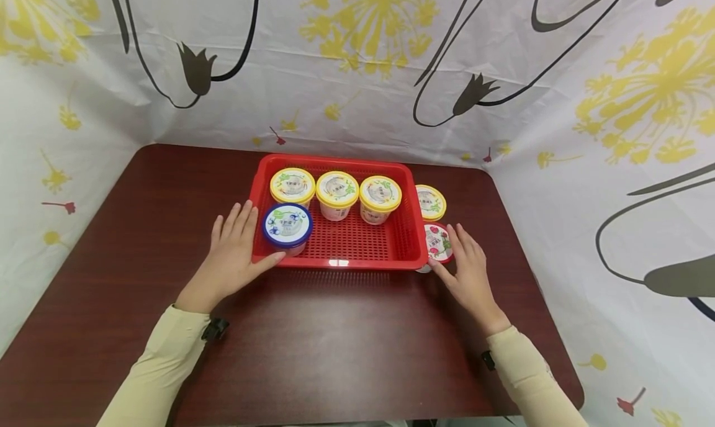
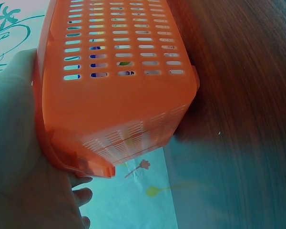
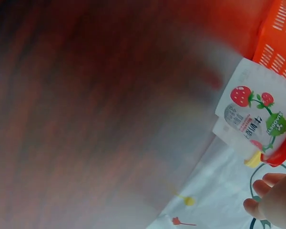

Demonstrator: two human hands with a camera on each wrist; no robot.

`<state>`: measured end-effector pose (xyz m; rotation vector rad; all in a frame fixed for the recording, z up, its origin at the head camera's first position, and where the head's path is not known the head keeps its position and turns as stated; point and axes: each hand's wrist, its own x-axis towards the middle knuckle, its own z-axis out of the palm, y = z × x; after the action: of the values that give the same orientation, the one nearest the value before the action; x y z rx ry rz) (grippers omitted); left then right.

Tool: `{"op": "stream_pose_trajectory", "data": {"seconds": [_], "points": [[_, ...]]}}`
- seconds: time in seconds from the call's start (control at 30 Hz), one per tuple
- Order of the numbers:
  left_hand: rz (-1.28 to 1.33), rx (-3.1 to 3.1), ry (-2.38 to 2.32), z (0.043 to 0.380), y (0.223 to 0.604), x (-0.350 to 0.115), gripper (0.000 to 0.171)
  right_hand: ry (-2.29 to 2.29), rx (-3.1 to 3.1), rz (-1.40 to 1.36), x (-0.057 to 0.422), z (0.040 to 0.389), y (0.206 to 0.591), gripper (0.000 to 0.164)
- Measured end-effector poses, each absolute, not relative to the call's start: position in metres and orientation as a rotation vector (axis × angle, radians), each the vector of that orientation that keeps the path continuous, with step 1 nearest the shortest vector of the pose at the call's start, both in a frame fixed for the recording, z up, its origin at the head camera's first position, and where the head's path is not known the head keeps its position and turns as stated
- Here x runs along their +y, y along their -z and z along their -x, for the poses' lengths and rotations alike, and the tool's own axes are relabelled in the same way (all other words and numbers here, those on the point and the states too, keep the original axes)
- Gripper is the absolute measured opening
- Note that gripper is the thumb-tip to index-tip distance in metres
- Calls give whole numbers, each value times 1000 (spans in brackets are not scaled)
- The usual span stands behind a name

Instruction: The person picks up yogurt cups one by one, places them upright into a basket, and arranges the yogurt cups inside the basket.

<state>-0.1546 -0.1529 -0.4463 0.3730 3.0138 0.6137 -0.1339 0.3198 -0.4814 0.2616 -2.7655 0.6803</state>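
Observation:
My left hand lies along the left front corner of a red plastic basket, fingers straight and thumb along the front rim. In the left wrist view it touches the slotted basket at the rim. Inside sit a blue-lidded cup at the front left and three yellow-lidded cups, among them the right one, in a back row. My right hand is at a red-lidded cup outside the basket's right wall, thumb and fingers spread beside the lid. Strawberries decorate this cup in the right wrist view.
Another yellow-lidded cup stands behind the red-lidded one, close to the basket's right side. The dark wooden table meets white patterned cloth at its back and sides.

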Motion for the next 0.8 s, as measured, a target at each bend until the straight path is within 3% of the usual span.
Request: {"op": "stream_pose_trajectory", "data": {"seconds": [0.8], "points": [[-368, 3020, -609, 154, 447, -153, 115, -715, -2638, -257, 323, 133, 487, 73]]}}
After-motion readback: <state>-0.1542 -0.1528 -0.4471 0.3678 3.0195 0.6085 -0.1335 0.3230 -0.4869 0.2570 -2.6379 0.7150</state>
